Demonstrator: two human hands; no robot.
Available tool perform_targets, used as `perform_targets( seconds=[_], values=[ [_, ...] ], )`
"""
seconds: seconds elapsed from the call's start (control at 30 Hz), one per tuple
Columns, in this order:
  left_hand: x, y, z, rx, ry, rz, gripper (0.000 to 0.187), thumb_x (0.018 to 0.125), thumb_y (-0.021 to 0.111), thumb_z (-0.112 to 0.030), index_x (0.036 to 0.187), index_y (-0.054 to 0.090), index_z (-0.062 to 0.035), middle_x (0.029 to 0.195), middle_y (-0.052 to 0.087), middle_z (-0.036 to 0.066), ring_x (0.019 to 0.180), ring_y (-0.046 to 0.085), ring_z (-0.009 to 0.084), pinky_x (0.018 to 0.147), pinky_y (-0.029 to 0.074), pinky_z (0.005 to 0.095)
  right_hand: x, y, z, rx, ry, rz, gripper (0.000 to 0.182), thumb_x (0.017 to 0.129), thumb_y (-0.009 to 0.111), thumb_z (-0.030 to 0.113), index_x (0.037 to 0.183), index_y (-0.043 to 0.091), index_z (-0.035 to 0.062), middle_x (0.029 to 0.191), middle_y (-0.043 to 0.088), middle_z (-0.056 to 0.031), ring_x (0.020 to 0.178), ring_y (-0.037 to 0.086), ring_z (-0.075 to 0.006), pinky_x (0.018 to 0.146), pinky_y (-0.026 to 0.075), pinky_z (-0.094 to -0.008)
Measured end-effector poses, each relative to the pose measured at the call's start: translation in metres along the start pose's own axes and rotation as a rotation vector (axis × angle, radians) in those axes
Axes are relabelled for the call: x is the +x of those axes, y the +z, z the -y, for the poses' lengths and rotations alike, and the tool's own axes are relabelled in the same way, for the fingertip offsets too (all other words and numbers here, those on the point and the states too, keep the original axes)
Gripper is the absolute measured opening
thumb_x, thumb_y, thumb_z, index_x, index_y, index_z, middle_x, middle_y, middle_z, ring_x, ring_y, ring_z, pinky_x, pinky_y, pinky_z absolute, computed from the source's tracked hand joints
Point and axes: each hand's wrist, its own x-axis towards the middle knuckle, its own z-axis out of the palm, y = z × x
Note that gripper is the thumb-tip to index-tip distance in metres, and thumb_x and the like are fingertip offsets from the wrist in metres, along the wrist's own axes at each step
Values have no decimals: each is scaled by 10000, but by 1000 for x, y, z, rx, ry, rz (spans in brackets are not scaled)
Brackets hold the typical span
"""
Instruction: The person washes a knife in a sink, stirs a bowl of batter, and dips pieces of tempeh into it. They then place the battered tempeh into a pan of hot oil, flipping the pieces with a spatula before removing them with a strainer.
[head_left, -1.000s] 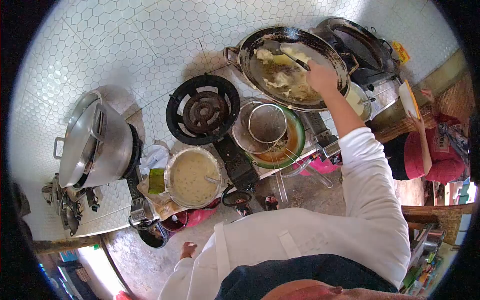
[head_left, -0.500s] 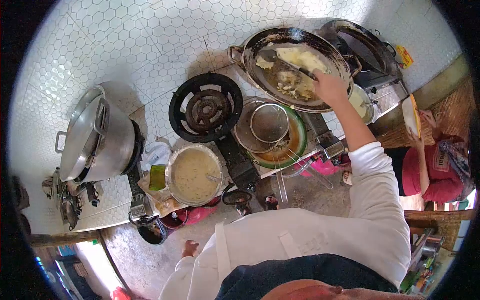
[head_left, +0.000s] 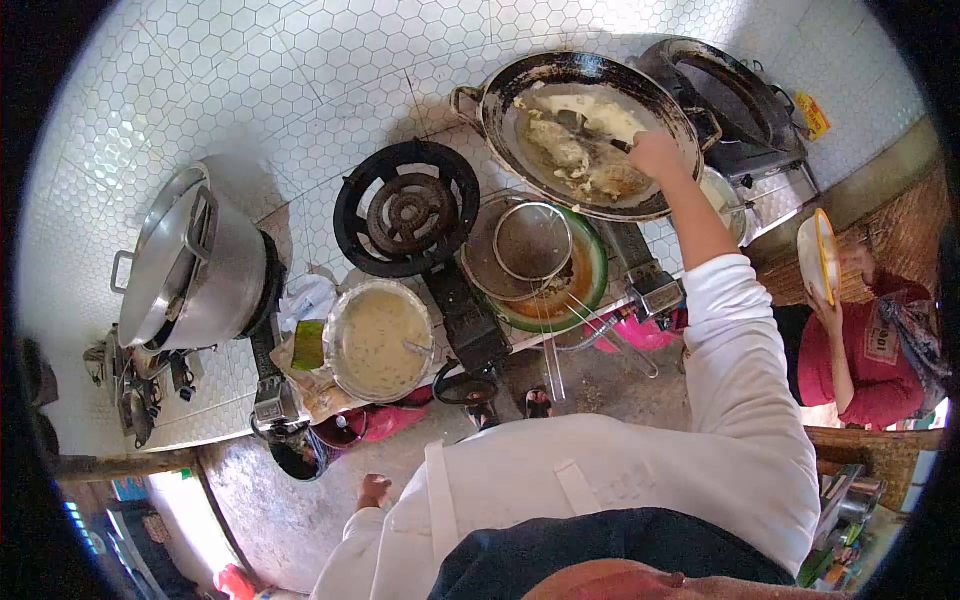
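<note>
Black-handled spatula (head_left: pixel 572 119) has shifted toward the middle of the wok (head_left: pixel 590 68).

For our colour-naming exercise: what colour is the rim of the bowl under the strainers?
The bowl's rim is green; it shows best in the head view.

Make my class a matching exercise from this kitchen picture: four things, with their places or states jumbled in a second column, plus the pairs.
1. Right hand
2. Left hand
3. Strainers
4. Middle burner

A. Black, bare on top
B. Over the green-rimmed basin
C. Gripping the spatula in the wok
D. Low, away from the wok

1-C; 2-D; 3-B; 4-A
</note>
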Motion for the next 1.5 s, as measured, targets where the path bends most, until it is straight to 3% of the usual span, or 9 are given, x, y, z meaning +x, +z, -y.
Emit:
perform_targets(
  seconds=[0.17,0.23,0.63,0.77,1.0,1.1,1.17,1.3,1.5],
  values=[
    [24,16,36,-33,-74,-57,401,667,666,-282,993,604,-58,1025,610,136,981,571,256,848,448,350,0,-3,-20,242,-289,106,313,668,597,199,906,589,-4,770,623,-167,778,607,-284,679,464,-389],
    [-16,4,-4,-6,-102,-84,412,663,671,-290,997,602,-59,1037,605,135,988,567,255,854,444,352,-27,-28,-8,504,48,149,319,660,626,194,895,578,-16,793,621,-150,780,601,-272,682,453,-365],
    [36,41,23,-30,-4,-97,459,708,641,-306,1083,539,-63,1072,593,92,988,562,261,864,433,356,-124,-44,-15,280,-157,-37,324,728,555,267,1020,577,129,950,610,-137,911,572,-311,769,450,-401],
    [-18,17,-47,-10,-21,-78,451,709,643,-307,1076,547,-63,1073,596,94,999,559,265,864,433,359,-116,-27,-39,270,-111,-28,283,745,545,274,995,583,148,924,620,-126,884,580,-314,746,455,-415],
    [31,63,4,-319,63,-114,442,724,638,-303,1081,533,-64,1043,601,112,962,569,246,848,435,343,-92,-46,-84,172,94,-148,316,742,522,292,1029,570,167,974,612,-143,904,580,-322,763,451,-430],
    [15,79,9,397,111,67,440,716,659,-270,1081,517,-67,991,609,106,901,576,219,801,448,337,-84,-42,-97,78,171,-140,313,740,522,282,1028,568,166,985,609,-146,909,580,-319,770,449,-434],
    [-11,101,17,-386,-16,-36,421,739,631,-290,1079,507,-74,962,607,93,868,573,211,776,448,333,-87,-33,-101,55,170,-118,311,738,525,279,1025,568,166,989,607,-146,913,579,-318,774,448,-434],
    [27,158,76,67,7,72,464,700,630,-365,1057,561,-78,1001,604,111,855,587,225,761,471,311,-119,-46,-94,71,75,-130,303,739,522,260,1025,570,172,991,607,-136,927,571,-319,786,446,-429],
    [12,134,56,-24,-39,3,410,665,652,-308,974,610,-42,1012,609,142,921,582,256,804,467,362,-91,-48,-90,137,43,-66,310,731,514,225,1030,575,171,1018,600,-125,946,565,-322,793,448,-422]
  ],
)
